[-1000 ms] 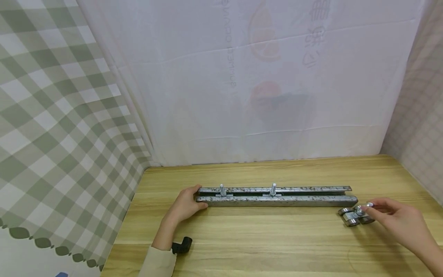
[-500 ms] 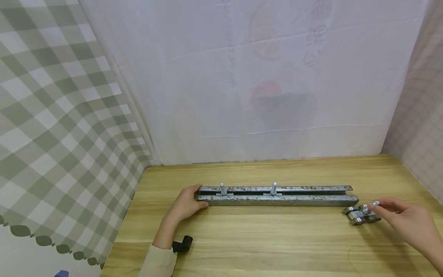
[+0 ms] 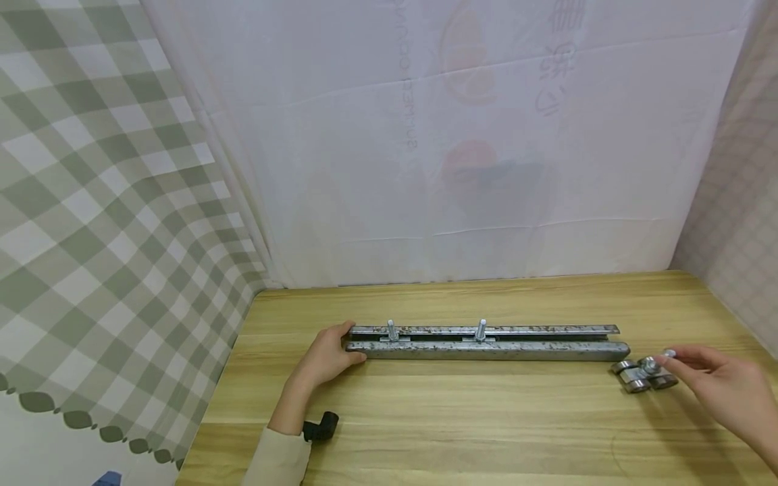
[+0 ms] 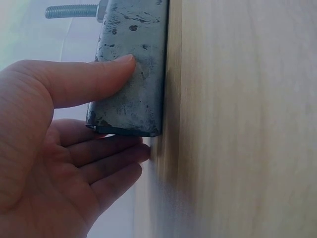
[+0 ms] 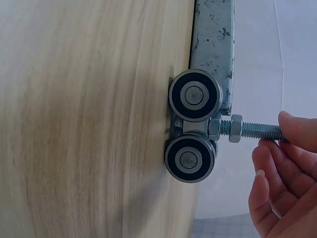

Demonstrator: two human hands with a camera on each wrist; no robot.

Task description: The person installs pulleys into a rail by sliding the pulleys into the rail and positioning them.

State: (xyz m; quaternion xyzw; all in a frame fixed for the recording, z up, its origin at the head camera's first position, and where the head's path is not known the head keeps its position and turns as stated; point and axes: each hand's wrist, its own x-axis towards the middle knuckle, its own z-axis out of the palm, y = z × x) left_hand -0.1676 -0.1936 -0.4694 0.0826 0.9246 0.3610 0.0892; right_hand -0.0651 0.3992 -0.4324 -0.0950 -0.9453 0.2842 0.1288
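Note:
A speckled grey metal channel rail lies lengthwise on the table, its slot facing up. Two bolts, the left one and the right one, stand upright out of the slot. My left hand grips the rail's left end; in the left wrist view the thumb presses the near side. My right hand pinches the threaded stud of a roller trolley between thumb and fingertips. The trolley's wheels are just off the rail's right end, in front of it.
The wooden table carries everything. A black elbow-shaped piece sits beside the left sleeve. White sheeting hangs behind the table, and a green checked cloth hangs at the left.
My right hand has carried the roller trolley a little to the right, away from the rail's end. My left hand keeps its grip on the rail, which stays in place.

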